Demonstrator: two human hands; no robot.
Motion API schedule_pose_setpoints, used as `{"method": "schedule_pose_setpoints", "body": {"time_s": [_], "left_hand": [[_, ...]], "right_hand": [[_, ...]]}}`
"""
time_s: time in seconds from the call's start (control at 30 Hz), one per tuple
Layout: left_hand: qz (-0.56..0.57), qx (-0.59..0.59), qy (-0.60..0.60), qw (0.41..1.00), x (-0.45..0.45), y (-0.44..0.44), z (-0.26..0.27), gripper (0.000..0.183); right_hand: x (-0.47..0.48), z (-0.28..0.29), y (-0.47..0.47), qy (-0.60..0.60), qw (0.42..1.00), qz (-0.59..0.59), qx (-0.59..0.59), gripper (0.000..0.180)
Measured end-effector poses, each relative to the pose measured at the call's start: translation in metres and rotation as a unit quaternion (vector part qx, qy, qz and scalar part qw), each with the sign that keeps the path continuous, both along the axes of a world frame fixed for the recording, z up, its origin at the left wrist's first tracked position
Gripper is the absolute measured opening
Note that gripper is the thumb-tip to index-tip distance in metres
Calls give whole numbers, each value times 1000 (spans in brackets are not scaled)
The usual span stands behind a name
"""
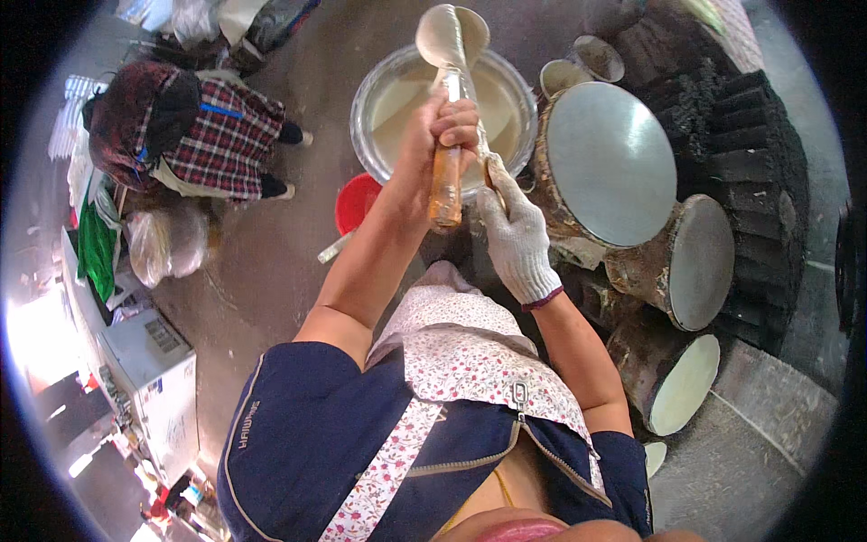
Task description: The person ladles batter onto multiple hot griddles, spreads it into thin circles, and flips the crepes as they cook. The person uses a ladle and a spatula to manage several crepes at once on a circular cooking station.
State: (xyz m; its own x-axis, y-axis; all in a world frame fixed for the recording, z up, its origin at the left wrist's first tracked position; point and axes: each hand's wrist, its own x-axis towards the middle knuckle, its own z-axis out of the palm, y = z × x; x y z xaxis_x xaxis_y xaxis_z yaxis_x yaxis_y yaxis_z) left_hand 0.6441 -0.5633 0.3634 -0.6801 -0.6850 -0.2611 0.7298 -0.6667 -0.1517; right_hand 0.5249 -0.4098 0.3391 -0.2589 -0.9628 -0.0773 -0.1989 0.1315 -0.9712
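Note:
My bare left hand grips the thick, orange-brown handle of a ladle. In a white knit glove, my right hand grips a thin, pale-coated handle slanting up beside it. Above my left hand two rounded, batter-smeared heads overlap: a front one and one partly behind it. Which head joins which handle cannot be told clearly. Beneath both hands stands a wide metal basin of pale, creamy liquid. My hands and the tools hide part of it.
Right of the basin are round flat griddles on drum-like bases; one nearer me bears a pale layer. Black cylinders are stacked beyond. A red bucket stands left of the basin. Another person in a plaid apron bends at left.

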Motion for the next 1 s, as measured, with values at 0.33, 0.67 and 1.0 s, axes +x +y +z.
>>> {"method": "schedule_pose_setpoints", "body": {"time_s": [0.33, 0.67, 1.0], "left_hand": [[28, -191, -160, 968, 34, 40, 88, 18], [-53, 2, 47, 997, 108, 29, 24, 20], [7, -127, -241, 962, 57, -24, 27, 22]], "right_hand": [[-21, 59, 19, 188, 944, -41, -267, 53], [-36, 20, 11, 91, 974, -22, -208, 53], [-59, 22, 38, 6, 983, -135, -121, 51]]}}
